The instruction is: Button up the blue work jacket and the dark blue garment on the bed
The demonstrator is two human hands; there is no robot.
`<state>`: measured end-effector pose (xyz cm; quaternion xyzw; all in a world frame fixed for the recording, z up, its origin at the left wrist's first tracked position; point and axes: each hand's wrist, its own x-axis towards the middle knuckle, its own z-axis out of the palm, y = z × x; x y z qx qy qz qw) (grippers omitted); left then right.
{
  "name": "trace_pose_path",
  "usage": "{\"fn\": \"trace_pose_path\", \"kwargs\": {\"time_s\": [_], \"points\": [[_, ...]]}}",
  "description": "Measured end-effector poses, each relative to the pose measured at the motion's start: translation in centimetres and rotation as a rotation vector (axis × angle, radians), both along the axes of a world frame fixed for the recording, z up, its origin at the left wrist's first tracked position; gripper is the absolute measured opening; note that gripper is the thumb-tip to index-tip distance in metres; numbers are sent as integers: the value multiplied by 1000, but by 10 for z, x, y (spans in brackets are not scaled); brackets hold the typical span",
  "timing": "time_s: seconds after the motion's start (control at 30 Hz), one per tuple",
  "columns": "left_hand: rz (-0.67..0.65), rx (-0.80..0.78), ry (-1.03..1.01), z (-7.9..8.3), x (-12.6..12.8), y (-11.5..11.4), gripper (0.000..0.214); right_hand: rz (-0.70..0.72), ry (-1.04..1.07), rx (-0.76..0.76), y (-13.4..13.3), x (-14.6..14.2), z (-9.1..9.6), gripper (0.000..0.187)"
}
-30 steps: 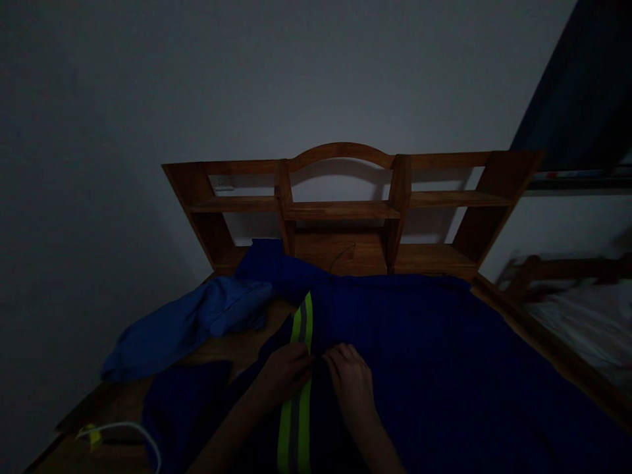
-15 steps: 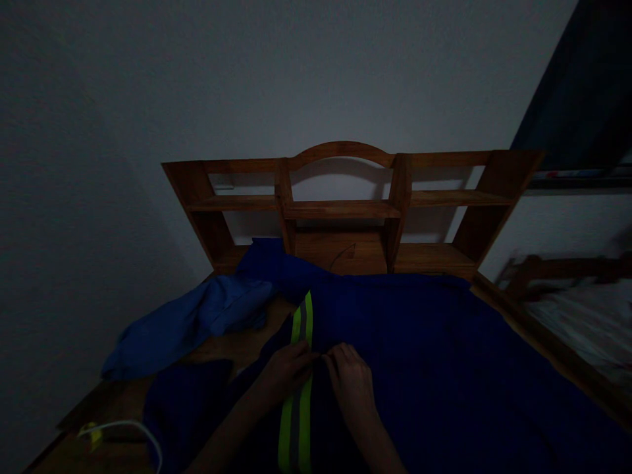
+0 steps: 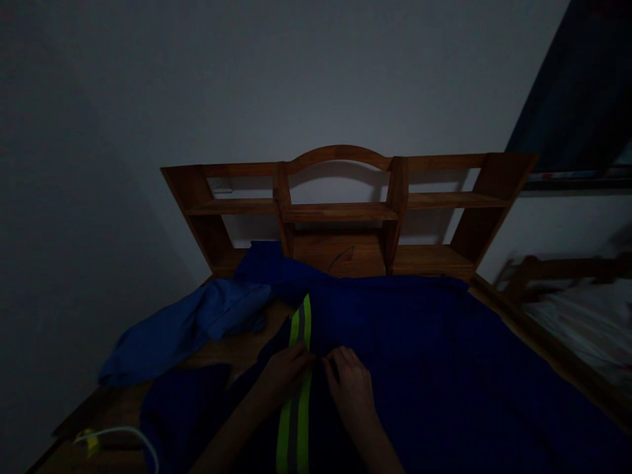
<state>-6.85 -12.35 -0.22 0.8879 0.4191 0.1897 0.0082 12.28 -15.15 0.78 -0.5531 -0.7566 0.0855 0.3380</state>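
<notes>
One camera, worn on the person's head, gives the view. It looks forward and down from above the near side of the worktop (image 3: 239, 355), close over the left hand (image 3: 286, 370) and right hand (image 3: 350, 384), which sit low, about mid-width. Farther off, the wooden shelf unit (image 3: 340, 212) faces the lens, both ends in frame, with the wall (image 3: 316, 79) filling the upper part.

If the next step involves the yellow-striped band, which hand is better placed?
Probably the left hand: it reaches over the band, while the right hand is beside it, over dark blue cloth.
</notes>
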Motion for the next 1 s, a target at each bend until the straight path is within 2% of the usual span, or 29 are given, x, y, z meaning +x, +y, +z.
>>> {"fn": "trace_pose_path", "kwargs": {"time_s": [0.27,0.57,0.7,0.83,0.93,1.0], "points": [[26,-30,-1,-3,-1,3,23,4,17,11,0,0,0,14],[57,-150,-199,3,2,4,20,3,4,30,-1,-1,2,17],[66,-190,-259,9,3,1,20,5,-3,39,-9,1,6,33],[86,-203,-337,15,4,-1,19,-77,-35,99,-22,32,14,52],[91,-216,-402,18,5,1,17,-131,-21,114,-25,73,19,46],[129,-226,-435,18,4,5,16,-85,-13,101,-22,98,19,40]]}}
